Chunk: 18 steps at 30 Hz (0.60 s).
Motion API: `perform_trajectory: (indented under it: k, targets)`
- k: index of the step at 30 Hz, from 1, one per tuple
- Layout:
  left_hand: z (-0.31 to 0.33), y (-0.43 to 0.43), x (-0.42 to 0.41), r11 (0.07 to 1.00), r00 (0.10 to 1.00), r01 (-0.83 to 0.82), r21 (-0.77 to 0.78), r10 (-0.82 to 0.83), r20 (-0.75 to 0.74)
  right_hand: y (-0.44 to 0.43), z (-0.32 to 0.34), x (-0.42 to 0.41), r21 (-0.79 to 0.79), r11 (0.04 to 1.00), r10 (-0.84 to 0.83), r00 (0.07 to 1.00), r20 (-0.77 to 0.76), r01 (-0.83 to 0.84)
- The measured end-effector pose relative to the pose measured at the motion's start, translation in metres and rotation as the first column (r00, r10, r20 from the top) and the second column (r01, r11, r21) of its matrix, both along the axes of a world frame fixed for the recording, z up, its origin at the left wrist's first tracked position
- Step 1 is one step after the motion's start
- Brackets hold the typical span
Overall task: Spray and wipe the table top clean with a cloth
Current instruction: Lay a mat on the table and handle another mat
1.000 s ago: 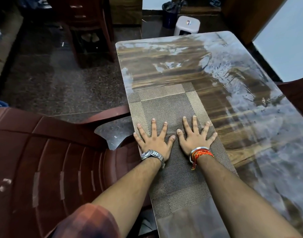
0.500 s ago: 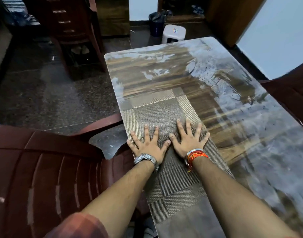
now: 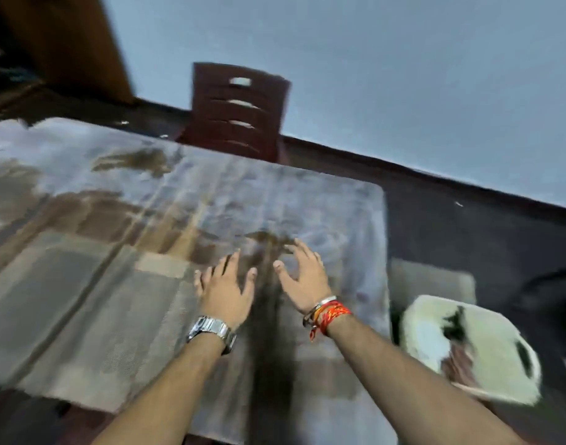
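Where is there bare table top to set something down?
Free: the far strip of table top between the woven cloth and the dark red chair, and the right end beyond the right hand, up to the corner by the white stool. Crowded: near left, under the cloth; the middle, at the left hand and right hand.

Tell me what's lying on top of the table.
A grey woven cloth lies flat on the streaked table. The left hand and right hand spread open over the bare top beside it; blur hides whether they touch. The surface under the cloth is covered.
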<state>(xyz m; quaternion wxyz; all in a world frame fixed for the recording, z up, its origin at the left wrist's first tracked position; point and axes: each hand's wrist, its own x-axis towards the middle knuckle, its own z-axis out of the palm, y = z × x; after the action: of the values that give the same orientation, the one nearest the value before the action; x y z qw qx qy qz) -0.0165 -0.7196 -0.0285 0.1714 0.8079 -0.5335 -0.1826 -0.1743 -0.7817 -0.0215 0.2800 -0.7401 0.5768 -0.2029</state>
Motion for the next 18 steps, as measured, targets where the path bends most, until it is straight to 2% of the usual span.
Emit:
perform_trajectory:
  k: [3, 7, 13, 18]
  targets:
    - [0.008, -0.022, -0.085, 0.988, 0.989, 0.151, 0.024, -0.151, -0.008, -0.006, 0.003, -0.103, -0.007, 0.987, -0.162, 0.986, 0.038, 0.163]
    - [0.002, -0.057, -0.197, 0.951, 0.951, 0.307, 0.028, -0.306, -0.030, -0.020, -0.010, -0.228, -0.020, 0.960, -0.281, 0.958, -0.060, 0.280]
    - [-0.016, -0.097, -0.349, 0.911, 0.918, 0.395, 0.117, -0.392, -0.050, -0.043, -0.048, -0.376, 0.043, 0.962, -0.253, 0.938, -0.239, 0.270]
    - [-0.034, -0.125, -0.410, 0.881, 0.905, 0.421, 0.217, -0.424, -0.037, -0.079, -0.060, -0.446, 0.083, 0.971, -0.182, 0.921, -0.345, 0.223]
